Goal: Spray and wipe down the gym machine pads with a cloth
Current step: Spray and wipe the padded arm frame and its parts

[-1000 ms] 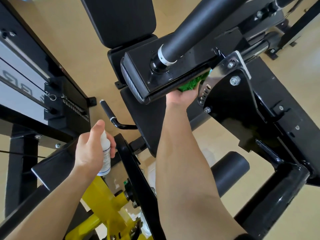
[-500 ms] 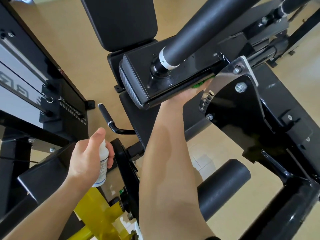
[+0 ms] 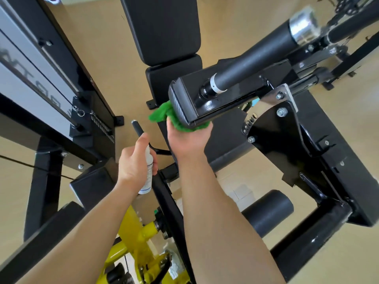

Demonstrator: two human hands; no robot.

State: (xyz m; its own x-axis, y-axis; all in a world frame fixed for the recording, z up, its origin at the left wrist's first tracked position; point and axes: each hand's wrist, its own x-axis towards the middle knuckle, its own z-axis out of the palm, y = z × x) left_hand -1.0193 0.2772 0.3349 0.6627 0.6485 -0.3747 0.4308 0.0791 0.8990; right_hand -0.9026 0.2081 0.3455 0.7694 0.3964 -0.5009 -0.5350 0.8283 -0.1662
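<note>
My right hand presses a green cloth against the near left end of a black rectangular pad on the machine's swinging arm. The cloth wraps under the pad's edge, so part of it is hidden. My left hand holds a small white spray bottle upright, lower and to the left, apart from the pad. Behind stands a tall black back pad with the seat pad below it. A round black roller pad lies lower right.
A weight stack with cables and a selector plate stands on the left. A black handle sticks up near the bottle. A yellow frame piece sits below my arms. Black steel brackets and beams fill the right side. The floor is tan.
My right hand has slid left along the pad's underside to its near end, and the green cloth now shows out past the pad. The left hand with the bottle has risen slightly.
</note>
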